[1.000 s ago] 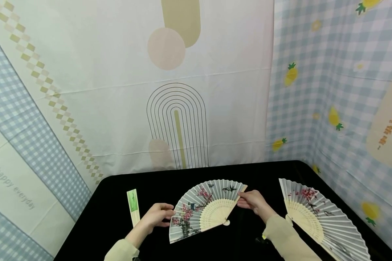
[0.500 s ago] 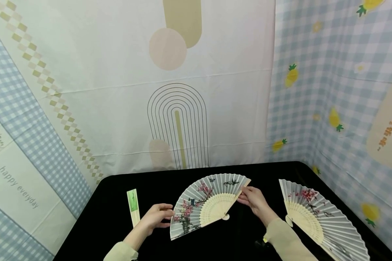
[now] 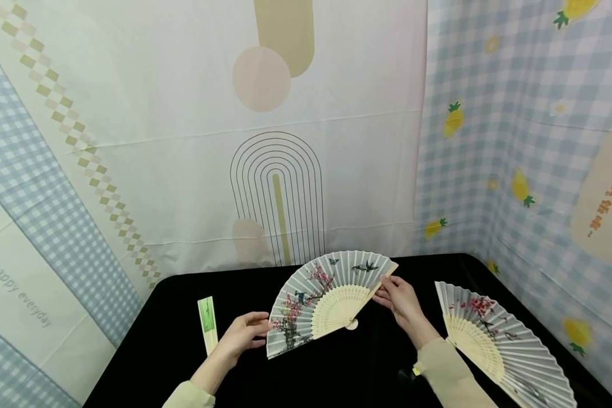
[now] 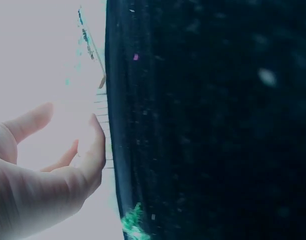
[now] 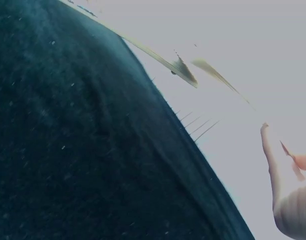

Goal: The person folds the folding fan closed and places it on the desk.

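An opened folding fan (image 3: 306, 306) with a pale leaf, pink blossoms and dark birds is raised over the black table in the head view. My right hand (image 3: 399, 303) pinches its right outer rib between thumb and fingers. At the fan's left edge, the fingertips of my left hand (image 3: 245, 334) meet the leaf, bent loosely. The left wrist view shows the thumb and forefinger of that left hand (image 4: 68, 175) apart; glare washes out the leaf between them. Only part of the right hand (image 5: 295, 200) appears in the right wrist view, also against strong glare.
To the right lies a second opened fan (image 3: 510, 345) with similar blossoms. A closed fan with a green end (image 3: 207, 323) lies at left, partly behind the left forearm. A small dark object (image 3: 407, 375) is by the right sleeve. Patterned cloths (image 3: 194, 187) hang behind the black table (image 3: 183, 283).
The held fan has risen and moved slightly right, its top now overlapping the back cloth. My right hand has gone up with it, while my left hand has shifted up only a little.
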Demonstrator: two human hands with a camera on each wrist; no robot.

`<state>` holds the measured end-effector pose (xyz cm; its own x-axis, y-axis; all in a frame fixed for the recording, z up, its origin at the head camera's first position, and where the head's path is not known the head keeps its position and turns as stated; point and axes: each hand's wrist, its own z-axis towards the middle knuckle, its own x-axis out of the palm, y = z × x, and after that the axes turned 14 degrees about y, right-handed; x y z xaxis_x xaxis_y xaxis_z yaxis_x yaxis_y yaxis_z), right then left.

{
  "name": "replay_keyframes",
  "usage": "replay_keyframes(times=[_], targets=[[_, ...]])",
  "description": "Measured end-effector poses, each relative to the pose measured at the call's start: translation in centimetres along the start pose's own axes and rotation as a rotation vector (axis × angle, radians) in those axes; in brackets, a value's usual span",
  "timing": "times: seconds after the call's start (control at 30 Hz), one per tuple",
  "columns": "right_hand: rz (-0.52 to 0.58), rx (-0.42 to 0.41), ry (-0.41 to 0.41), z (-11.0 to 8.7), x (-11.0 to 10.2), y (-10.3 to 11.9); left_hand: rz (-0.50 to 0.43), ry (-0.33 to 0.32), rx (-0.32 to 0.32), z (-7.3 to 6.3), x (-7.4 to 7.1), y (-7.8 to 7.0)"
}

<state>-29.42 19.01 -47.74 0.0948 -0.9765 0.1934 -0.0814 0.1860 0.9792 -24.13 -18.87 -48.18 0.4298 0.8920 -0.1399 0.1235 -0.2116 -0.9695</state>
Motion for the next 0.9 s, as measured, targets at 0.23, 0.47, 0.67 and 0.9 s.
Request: replay_keyframes(times=[0.23, 0.47, 0.67, 0.9], targets=[[0.061, -0.075, -0.014, 0.2, 0.6, 1.8, -0.082, -0.078, 0.071, 0.7, -0.6, -1.6], [0.171, -0.179, -0.033, -0.3, 1.3, 2.9, -0.311, -0.09, 0.182, 1.3, -0.3, -2.4], [0.278, -0.292, -0.073, -1.0, 1.9, 3.9, -0.518, -0.12, 0.291, 1.4, 0.6, -3.7], [0.349, -0.396, -0.105, -1.2, 2.5, 4.6, -0.703, -0.172, 0.388, 2.4, 0.9, -5.4]])
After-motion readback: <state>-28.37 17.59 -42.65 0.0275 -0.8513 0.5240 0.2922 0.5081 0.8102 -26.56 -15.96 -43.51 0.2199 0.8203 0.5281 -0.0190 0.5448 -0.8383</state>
